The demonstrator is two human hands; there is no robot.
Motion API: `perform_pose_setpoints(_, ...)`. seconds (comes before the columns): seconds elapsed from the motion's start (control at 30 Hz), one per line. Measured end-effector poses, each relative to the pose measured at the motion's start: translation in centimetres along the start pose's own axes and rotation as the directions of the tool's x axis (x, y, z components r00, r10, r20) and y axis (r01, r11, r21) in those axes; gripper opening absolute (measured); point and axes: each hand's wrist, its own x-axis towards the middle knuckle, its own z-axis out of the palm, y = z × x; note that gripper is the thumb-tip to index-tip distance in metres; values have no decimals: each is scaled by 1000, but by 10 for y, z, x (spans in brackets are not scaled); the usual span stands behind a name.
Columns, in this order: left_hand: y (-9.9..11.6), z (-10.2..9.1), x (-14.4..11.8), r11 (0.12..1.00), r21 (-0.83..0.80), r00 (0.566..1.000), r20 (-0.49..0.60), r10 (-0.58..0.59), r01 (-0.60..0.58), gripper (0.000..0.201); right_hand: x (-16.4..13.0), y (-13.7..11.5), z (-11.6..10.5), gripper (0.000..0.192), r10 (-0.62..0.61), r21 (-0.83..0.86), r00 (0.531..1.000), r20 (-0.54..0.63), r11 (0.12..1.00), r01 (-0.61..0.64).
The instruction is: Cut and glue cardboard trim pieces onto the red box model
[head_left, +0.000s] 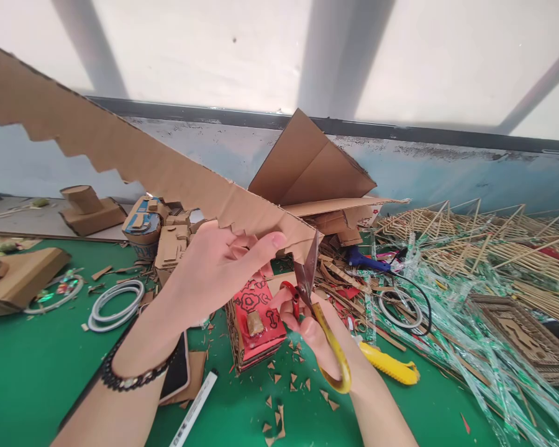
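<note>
Green tabletop (237, 416), left fingers (261, 250) pinching toothed cardboard (168, 167), right fingers (311, 330) around scissors (306, 276), black-patterned red box (271, 336), illegibly lettered pen (194, 408)

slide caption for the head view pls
The left hand holds a zigzag-edged cardboard strip while scissors in the right hand meet its end.

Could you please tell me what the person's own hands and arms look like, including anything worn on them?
The left hand is gloveless, with a black beaded bracelet around its wrist. The right hand is gloveless too, with nothing visibly worn at the wrist. Both forearms are bare as far as the picture shows, with no sleeves in view.
</note>
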Motion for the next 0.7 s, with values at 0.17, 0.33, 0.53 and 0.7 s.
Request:
perform_pose_setpoints(0.17, -1, 1, 0, 999, 25, 1000, 14, 26, -27, 62, 1, 1, 1, 67, 9, 50, 1000, -13, 999, -8)
perform_pose_setpoints(0.33, -3, 1, 0, 998, 13, 998, 10, 55, -55, 63, 3, 4, 2, 76, 29, 59, 1000, 8, 998, -30)
perform_pose_setpoints(0.53, -1, 2, -1, 1000, -8, 999, 28, 25, -25, 60, 2, 5, 3, 71, -24, 3, 999, -25, 1000, 24)
perform_pose_setpoints(0.7, -1, 3, -2, 999, -15, 999, 10, 33, -33, 57, 1, 6, 2, 72, -21, -53, 1000, -23, 998, 20)
